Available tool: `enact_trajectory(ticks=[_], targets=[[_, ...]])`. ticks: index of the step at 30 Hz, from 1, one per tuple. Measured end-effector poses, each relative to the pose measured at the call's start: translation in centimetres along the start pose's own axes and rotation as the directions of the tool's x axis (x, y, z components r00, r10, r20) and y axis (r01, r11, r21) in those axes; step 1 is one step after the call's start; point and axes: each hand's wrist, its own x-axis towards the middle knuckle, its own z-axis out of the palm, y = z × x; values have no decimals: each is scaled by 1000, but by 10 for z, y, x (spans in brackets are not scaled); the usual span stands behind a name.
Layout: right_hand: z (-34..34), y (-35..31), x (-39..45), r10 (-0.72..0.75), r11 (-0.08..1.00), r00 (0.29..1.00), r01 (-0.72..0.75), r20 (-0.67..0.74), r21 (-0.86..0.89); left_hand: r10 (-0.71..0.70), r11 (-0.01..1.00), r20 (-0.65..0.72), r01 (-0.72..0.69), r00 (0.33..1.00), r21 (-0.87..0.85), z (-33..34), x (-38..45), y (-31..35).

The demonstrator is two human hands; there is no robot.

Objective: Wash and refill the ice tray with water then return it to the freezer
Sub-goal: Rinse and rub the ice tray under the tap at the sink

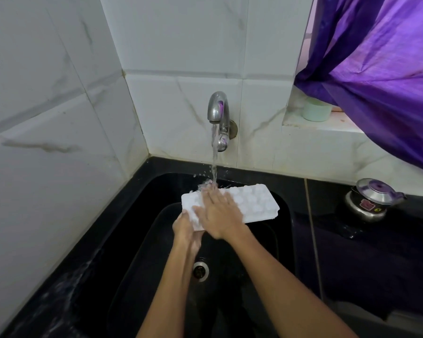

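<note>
I take the tap (218,111) as my landmark: a steel spout on the white tiled back wall, with water (214,164) running straight down from it. Far to its left I see only the marbled side wall (47,106), and below that the wet black counter edge (66,276).

Below the tap and a little to its left, my left hand (185,228) grips the near left end of the ice tray, fingers curled under it and thumb at its edge. The ice tray (254,203) is white and is held over the black sink (142,191), directly beneath the tap, tilted slightly and stretching out to the right of the stream. The water lands at the tray's far edge and splashes there.

Just right of that, my right hand (220,213) lies flat on top of the tray, fingers straight and together, the tips reaching into the falling water; it grasps nothing. Further below the tap, between my forearms, I can see the round metal drain (200,270) in the sink floor.

To the right of the tap, a pale green cup (316,111) sits on a tiled ledge, under a purple curtain (376,57). Lower right of the tap, a small steel lidded pot (371,198) stands on the dark counter, well apart from the tray.
</note>
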Motion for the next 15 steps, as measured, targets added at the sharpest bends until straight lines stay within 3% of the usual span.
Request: enact_trajectory(ticks=[3,7,10,15], targets=[[-2,2,-3,-67,998,998,67,18,11,5,1000,-3,-5,1000,1,-8,3,8],[-17,41,-10,108,994,970,-109,219,-7,7,1000,-42,-7,999,4,-26,6,25],[-32,61,-21,127,992,946,-126,300,-22,-68,997,-42,66,997,-45,-37,0,33],[-45,70,-34,192,945,980,-199,54,259,-318,944,25,319,948,-79,-58,3,36]])
